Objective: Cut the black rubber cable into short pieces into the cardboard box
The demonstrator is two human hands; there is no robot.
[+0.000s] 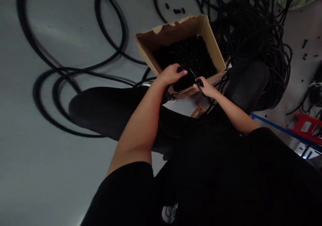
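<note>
My left hand (173, 73) is closed over the near left part of a cardboard box (211, 40), gripping a black hose (184, 66) whose end is hard to make out against the dark contents. My right hand (206, 87) is wrapped round the black handles of a pair of scissors (193, 73). The blades point up and left toward the hose, above the box. Inside the box lie many short black pieces (191, 50). The box stands between my knees, its far rim torn.
Large loops of black hose (122, 35) lie on the grey floor at left. A big tangled heap of hose (249, 35) is at upper right. Small black bits (177, 11) are scattered beyond the box. A red plastic stool (305, 127) and a blue metal bar (279, 126) are at right.
</note>
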